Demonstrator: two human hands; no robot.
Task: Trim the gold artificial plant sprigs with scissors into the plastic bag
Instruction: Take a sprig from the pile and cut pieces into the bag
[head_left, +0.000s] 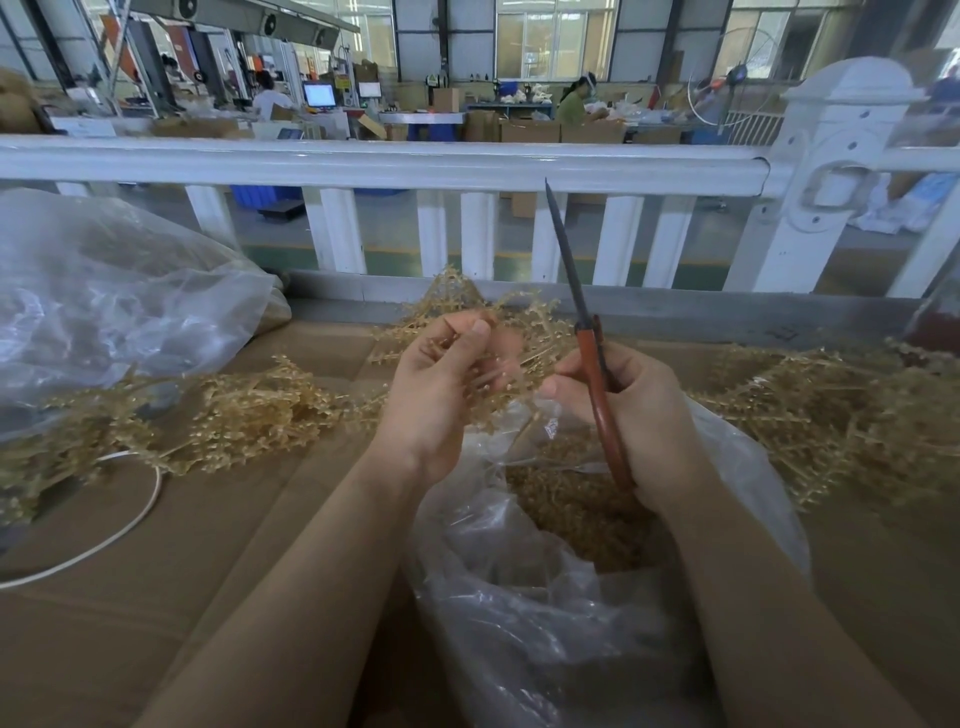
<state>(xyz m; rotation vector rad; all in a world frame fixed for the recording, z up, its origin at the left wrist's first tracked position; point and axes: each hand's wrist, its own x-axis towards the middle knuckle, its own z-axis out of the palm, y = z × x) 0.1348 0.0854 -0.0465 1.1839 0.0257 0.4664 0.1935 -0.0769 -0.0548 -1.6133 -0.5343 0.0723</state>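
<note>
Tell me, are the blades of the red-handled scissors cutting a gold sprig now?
No. The red-handled scissors in the right hand point up, blades together and clear of the gold sprig held by the left hand.

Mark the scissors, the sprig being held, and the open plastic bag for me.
scissors (597, 374), head view, red handle.
sprig (457, 291), head view, top branches above left hand.
plastic bag (519, 597), head view, near wall.

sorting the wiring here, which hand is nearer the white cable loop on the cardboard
Left. The left hand holds a gold sprig, with the white cable off to its left; the right hand, gripping the scissors, is farther away.
</note>
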